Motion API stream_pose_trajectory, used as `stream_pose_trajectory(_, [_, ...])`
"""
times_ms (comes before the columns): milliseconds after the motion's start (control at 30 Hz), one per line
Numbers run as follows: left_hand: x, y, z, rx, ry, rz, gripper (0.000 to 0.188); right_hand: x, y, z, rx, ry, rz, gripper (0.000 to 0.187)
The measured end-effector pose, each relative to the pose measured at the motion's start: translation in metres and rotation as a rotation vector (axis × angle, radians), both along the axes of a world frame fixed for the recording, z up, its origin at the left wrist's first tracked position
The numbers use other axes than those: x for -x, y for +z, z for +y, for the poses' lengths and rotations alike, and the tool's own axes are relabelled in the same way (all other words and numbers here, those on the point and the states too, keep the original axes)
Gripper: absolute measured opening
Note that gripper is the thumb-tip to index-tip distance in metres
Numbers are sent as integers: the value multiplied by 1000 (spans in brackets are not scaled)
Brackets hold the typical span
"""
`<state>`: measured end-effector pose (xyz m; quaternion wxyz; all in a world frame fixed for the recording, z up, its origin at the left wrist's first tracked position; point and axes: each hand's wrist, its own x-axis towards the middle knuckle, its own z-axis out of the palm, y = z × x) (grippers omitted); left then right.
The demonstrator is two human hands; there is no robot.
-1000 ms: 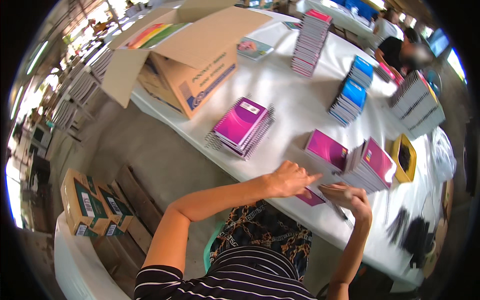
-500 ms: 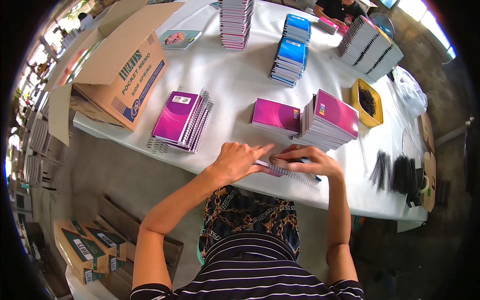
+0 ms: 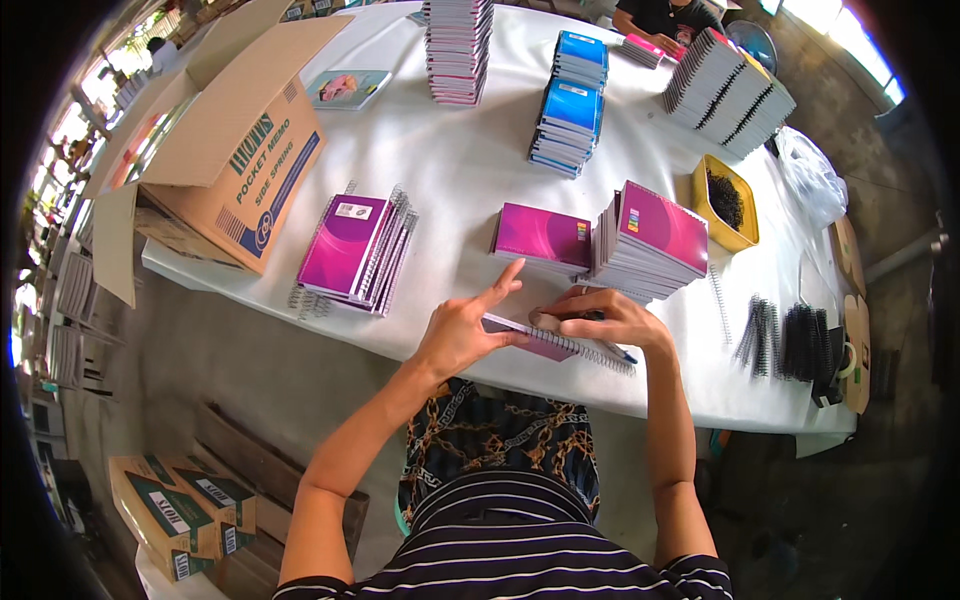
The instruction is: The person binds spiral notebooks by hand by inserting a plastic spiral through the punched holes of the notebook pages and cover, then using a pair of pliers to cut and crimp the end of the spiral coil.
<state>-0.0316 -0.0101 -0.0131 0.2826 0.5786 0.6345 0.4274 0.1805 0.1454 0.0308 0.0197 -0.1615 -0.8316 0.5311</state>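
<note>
Near the table's front edge, a small purple notebook [image 3: 548,345] stands tilted with its punched edge up. My left hand [image 3: 468,328] grips its left end, thumb on the near side and index finger raised. A silver wire coil [image 3: 600,356] runs along the punched edge and sticks out past the right end. My right hand [image 3: 612,318] is closed, its fingertips at the coil; a dark cover sits on one fingertip. A slim dark and blue tool [image 3: 624,352] pokes out beneath this hand; its kind is unclear. Just beyond are stacked purple notebooks [image 3: 660,235].
Coil-bound purple notebooks [image 3: 340,245] lie left, near an open cardboard box [image 3: 235,165]. Blue notebooks [image 3: 570,105] and a tall stack [image 3: 458,50] stand farther back. A yellow tub [image 3: 740,238] and black coils [image 3: 800,342] are right. A co-worker [image 3: 665,20] sits across.
My left index finger has lifted and the hand has opened somewhat, showing more of the notebook. My right hand stays at the coil. The whole view has shifted slightly.
</note>
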Motion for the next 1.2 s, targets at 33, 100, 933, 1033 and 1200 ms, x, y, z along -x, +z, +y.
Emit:
stream_pose_trajectory(33, [-3, -3, -2, -22, 30, -27, 106, -6, -3, 6, 130, 29, 189, 48])
stream_pose_trajectory(100, [-6, -9, -2, -82, 60, -96, 107, -6, -7, 6, 352, 72, 472, 48])
stream_pose_trajectory(933, [-7, -34, -2, -124, -7, -279, 101, 13, -1, -3, -14, -25, 82, 48])
stream_pose_trajectory(1033, [-4, -36, -4, -116, -95, -430, 82, -1, 8, -7, -139, -61, 106, 48])
stream_pose_trajectory(1200, [10, -35, -6, -41, -277, -484, 53, -86, 22, -11, -384, -370, -47, 44])
